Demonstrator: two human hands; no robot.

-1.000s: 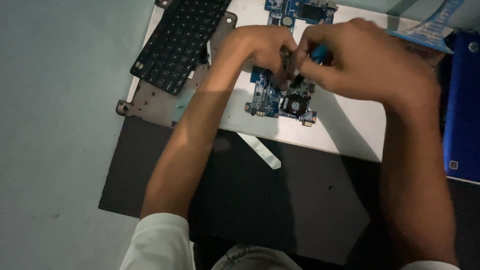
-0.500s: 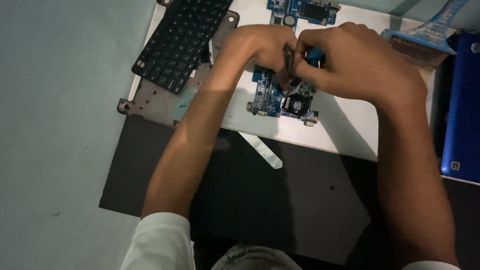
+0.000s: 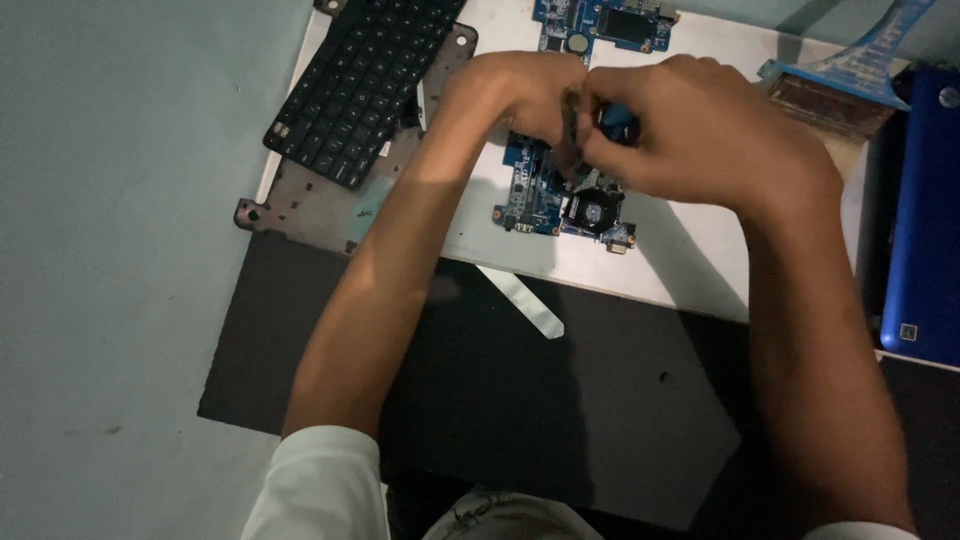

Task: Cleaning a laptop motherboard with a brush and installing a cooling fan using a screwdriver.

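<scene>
Work surface: a pale grey-green table (image 3: pixel 110 250) carries a black mat (image 3: pixel 560 410); a white sheet (image 3: pixel 690 270) lies on the far part of the mat.
Keyboard: a black laptop keyboard (image 3: pixel 365 80) lies at the far left, tilted, resting on a grey-brown backing plate (image 3: pixel 310 205) that sticks out below and to the left of it.
White strip: a small flat white strip (image 3: pixel 520 300) lies across the near edge of the white sheet, just below the board.
Left hand: the left hand (image 3: pixel 520 95) hovers above the blue circuit board (image 3: pixel 545 195). Fingers are curled and pressed together toward the right hand; they appear to pinch a thin dark part, but the exact hold cannot be told.
Circuit board: lies on the white sheet, directly beneath both hands, partly hidden by them. A dark square component (image 3: pixel 593 212) sits at its right end.
Second board: a further blue board (image 3: pixel 605 22) lies at the far edge of the sheet, beyond the hands.
Right hand: the right hand (image 3: pixel 710 130) meets the left above the board. Fingers are closed around a small blue object (image 3: pixel 618 122), mostly hidden.
Brush: a blue-handled flat brush (image 3: pixel 850 75) lies at the far right of the sheet.
Blue case: a glossy blue panel (image 3: pixel 925 210) lies at the right edge.
</scene>
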